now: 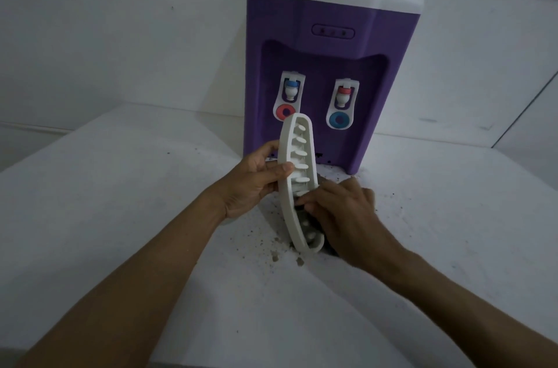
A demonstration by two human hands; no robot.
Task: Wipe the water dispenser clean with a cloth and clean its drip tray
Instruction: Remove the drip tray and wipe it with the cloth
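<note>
1. The left hand (253, 183) grips the white drip tray (284, 141) at about the middle of its long side, thumb across the near rim and fingers curled round behind it
2. The tray is held up on end and leaning, its top end in front of the lower face of the water dispenser (332, 65) and its bottom end down at the table (120, 186); its slatted side faces the right hand
3. The right hand (344, 216) lies over the lower half of the tray with its fingers bent, holding a dark cloth (303, 210) against the slats (only scraps of the cloth show, under the fingertips and past the tray's bottom end)
4. The dispenser stands upright at the back of the table against the wall (120, 20): purple body, white top, and two taps in a recess, the blue-capped tap (291, 90) above a red ring and the red-capped tap (343, 96) above a blue ring
5. Brown crumbs (274, 256) lie scattered on the white table around the tray's bottom end and up to the foot of the dispenser
</note>
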